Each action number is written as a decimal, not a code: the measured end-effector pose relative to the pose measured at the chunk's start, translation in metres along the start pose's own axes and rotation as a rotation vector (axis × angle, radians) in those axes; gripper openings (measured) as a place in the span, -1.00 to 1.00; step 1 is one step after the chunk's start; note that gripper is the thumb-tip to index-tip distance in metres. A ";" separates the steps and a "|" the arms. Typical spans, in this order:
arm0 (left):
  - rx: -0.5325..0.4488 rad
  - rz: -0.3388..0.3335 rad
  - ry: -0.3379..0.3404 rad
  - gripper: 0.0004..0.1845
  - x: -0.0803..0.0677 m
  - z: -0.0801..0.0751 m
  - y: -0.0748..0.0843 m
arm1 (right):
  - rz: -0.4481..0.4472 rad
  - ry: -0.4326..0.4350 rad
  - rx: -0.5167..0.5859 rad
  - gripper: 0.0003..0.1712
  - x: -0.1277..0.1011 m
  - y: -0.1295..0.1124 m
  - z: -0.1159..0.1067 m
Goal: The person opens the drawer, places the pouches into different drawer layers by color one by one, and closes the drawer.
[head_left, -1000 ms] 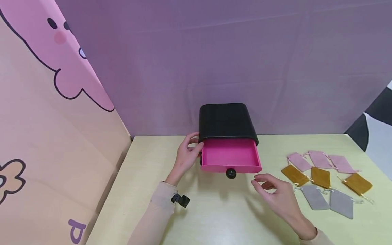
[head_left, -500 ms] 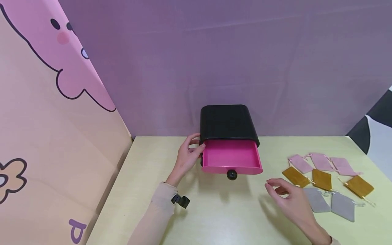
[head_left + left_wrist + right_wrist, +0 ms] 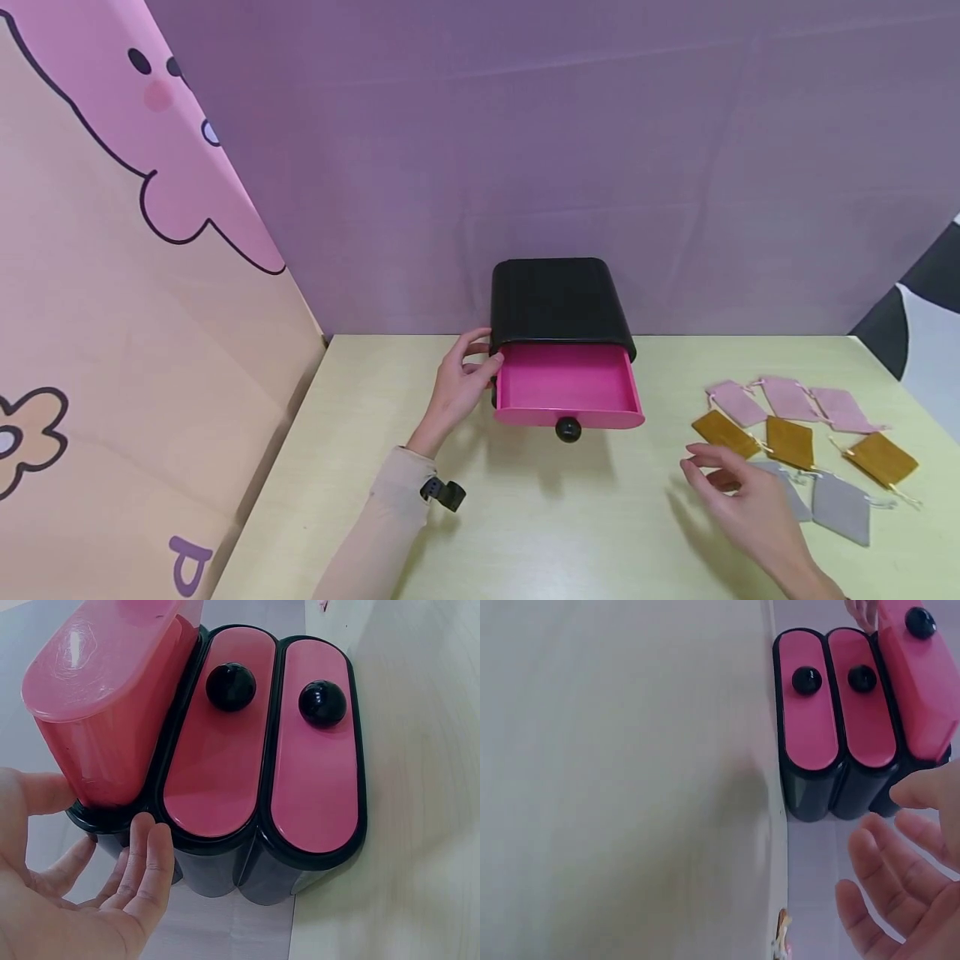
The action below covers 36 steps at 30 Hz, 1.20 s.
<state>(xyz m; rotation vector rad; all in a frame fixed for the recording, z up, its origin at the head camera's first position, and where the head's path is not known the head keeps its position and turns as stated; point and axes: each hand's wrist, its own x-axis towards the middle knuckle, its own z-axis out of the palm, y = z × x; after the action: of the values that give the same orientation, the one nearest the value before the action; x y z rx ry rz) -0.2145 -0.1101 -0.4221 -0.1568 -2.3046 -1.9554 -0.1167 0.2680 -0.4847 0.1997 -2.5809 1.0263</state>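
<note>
Drawers [image 3: 220, 765], three, one out, eight pouches [image 3: 789, 442], left hand [image 3: 459, 383] relaxed against cabinet [image 3: 558, 300], right hand [image 3: 742, 504] loose

Bright light leaves pale glare and soft shadows on the desk [image 3: 555, 542] in the head view; the wrist views are dimmer, their black knobs [image 3: 322, 703] glinting, their detail seemingly soft.

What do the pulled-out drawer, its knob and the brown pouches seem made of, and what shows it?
Pulled-out drawer: probably smooth molded plastic; thin walls and a shiny highlight on its front.
Knob: glossy, likely plastic or painted wood; a small glint shows.
Brown pouches: matte, soft-looking fabric, perhaps velvet; no shine, pale drawstrings.
</note>
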 end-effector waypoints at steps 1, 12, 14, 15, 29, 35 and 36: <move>0.002 -0.001 0.000 -0.49 0.000 0.000 0.000 | 0.003 -0.002 -0.003 -0.73 -0.001 0.002 -0.002; 0.021 -0.005 -0.016 -0.48 0.000 0.001 0.001 | 0.082 -0.040 -0.053 -0.69 -0.003 0.013 -0.014; 0.024 -0.007 -0.022 -0.48 0.001 0.001 0.001 | 0.094 -0.065 -0.059 -0.66 -0.002 0.016 -0.017; 0.026 -0.009 -0.024 -0.48 0.001 0.001 0.001 | 0.104 -0.077 -0.065 -0.65 -0.002 0.017 -0.018; 0.013 -0.019 -0.032 -0.46 0.000 -0.001 0.001 | 0.152 -0.156 -0.126 -0.63 0.006 0.042 -0.045; 0.009 -0.016 -0.035 -0.46 -0.001 -0.001 0.001 | 0.277 -0.231 -0.199 -0.42 0.010 0.051 -0.058; 0.009 -0.013 -0.035 -0.46 -0.001 -0.001 0.001 | 0.303 -0.246 -0.208 -0.38 0.011 0.052 -0.060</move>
<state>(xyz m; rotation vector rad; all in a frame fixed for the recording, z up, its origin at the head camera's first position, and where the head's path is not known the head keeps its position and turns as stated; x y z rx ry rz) -0.2136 -0.1106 -0.4210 -0.1766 -2.3416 -1.9629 -0.1236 0.3469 -0.4734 -0.1316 -2.9864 0.8648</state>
